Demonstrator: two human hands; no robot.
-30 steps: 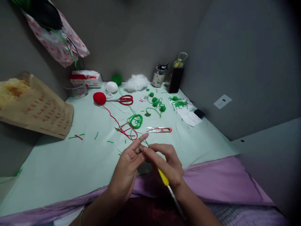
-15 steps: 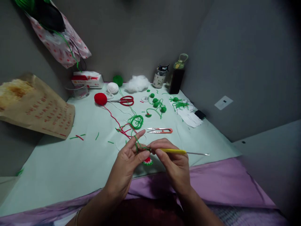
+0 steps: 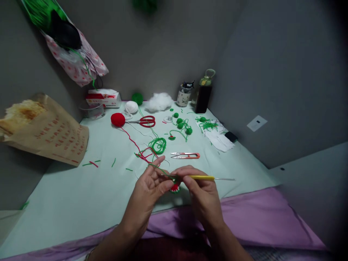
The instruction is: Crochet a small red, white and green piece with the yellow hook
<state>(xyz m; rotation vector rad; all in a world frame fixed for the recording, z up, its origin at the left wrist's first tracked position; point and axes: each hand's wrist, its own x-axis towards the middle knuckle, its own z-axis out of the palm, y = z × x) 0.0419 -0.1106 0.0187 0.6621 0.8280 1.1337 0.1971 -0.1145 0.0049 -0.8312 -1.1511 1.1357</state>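
A small crocheted piece (image 3: 174,188), red with a white and green edge, hangs between my hands above the table's front edge. My left hand (image 3: 148,188) pinches its top, with green yarn (image 3: 162,169) running over the raised index finger. In my right hand (image 3: 202,192) is a crochet hook (image 3: 202,177) with a yellow handle, held level. Its thin tip points left at the green stitches near my left fingers; the fingers partly hide that spot. Beyond my hands lie a coil of green yarn (image 3: 157,145) and thread snips (image 3: 185,156).
Behind stand a red yarn ball (image 3: 117,119), red-handled scissors (image 3: 147,121), white stuffing (image 3: 159,102), a pen cup (image 3: 184,96) and a bottle (image 3: 203,96). Small green balls (image 3: 179,124) lie right of centre. A paper bag (image 3: 61,139) stands left, a white sheet (image 3: 220,139) right.
The hook has slid left, its tip now showing past the stitches by my left fingers. My left index finger has lowered slightly. The whole view has shifted a little.
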